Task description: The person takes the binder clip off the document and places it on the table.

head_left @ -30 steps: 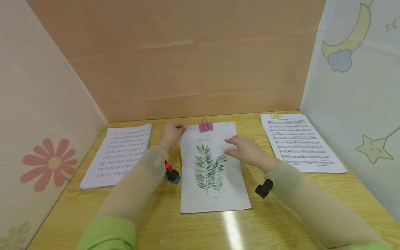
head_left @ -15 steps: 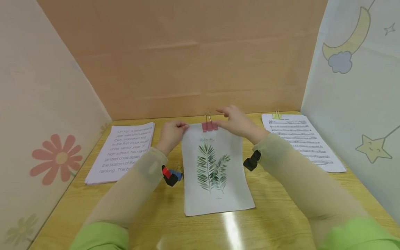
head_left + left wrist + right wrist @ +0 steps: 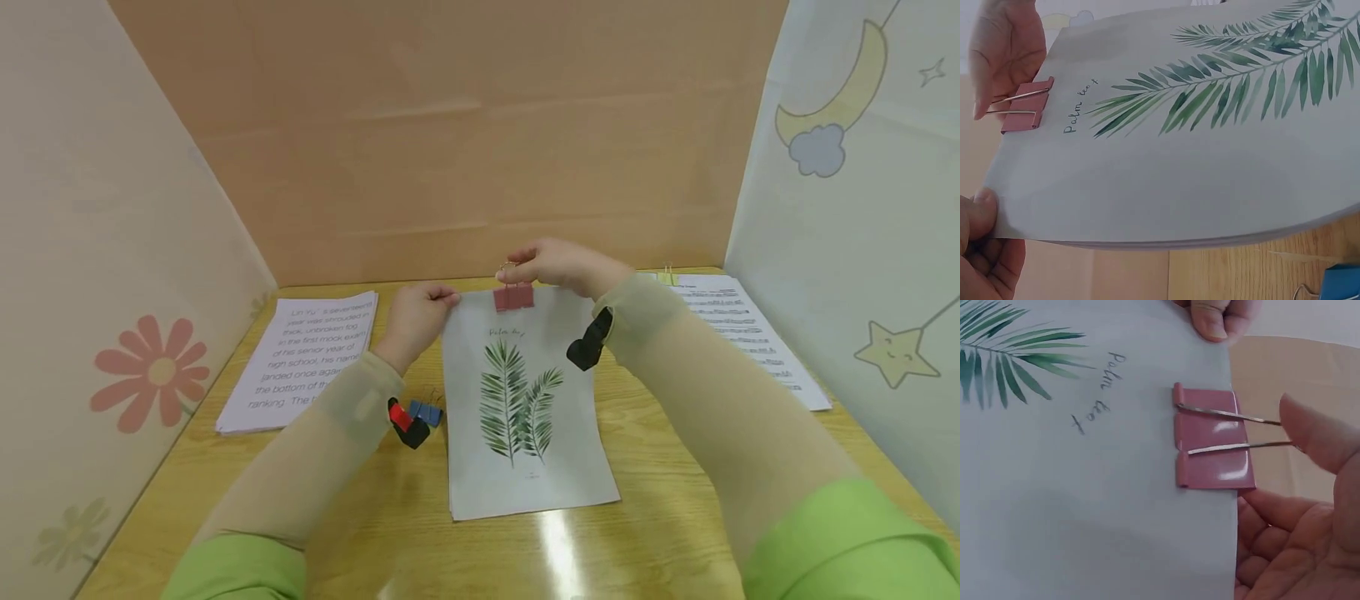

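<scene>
Since the earlier frames, the right hand has moved from beside the palm-leaf sheets up to the pink clip on their top edge. It now pinches the clip's wire handle, thumb in front and fingers behind, probably because that end gives the best leverage. At the top left corner, the left hand pinches the sheets narrowly, thumb above and fingers beneath, likely to steady them and keep their edges together. Between the 2 hands, the top of the sheets is raised off the surface, which seems to give fingers room behind the clip. Just left of the sheets sits a blue clip, within easy reach. Text pages lie farther left and sheet music to the right, well apart, presumably so the 3 piles stay unmixed.
</scene>
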A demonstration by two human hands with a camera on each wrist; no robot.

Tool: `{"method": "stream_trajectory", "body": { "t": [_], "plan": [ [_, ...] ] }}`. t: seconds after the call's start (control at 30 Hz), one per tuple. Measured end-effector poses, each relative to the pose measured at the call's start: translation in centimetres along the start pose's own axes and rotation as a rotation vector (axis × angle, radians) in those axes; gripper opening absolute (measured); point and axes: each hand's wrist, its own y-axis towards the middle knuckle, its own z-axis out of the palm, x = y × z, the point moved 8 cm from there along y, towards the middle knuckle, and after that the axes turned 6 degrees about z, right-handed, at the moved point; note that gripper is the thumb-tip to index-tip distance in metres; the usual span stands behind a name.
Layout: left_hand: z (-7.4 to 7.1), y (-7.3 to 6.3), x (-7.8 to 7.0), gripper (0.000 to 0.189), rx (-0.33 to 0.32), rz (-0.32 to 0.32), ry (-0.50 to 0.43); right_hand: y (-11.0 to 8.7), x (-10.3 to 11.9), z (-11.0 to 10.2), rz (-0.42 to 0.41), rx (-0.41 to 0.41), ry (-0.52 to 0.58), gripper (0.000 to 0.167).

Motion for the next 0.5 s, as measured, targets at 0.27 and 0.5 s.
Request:
{"method": "stream_trajectory", "body": {
  "t": [0.27,0.5],
  "plan": [
    [-0.5,0.1,-1.1,0.019,-0.008,0.045,0.025,0.0,0.6,-0.7,0.008,0.063,0.092,0.058],
    [-0.7,0.0,-1.7,0.018,-0.016,0.066,0.012,0.1,0.8,-1.0,-0.017,0.102,0.131,0.047]
  ]
}}
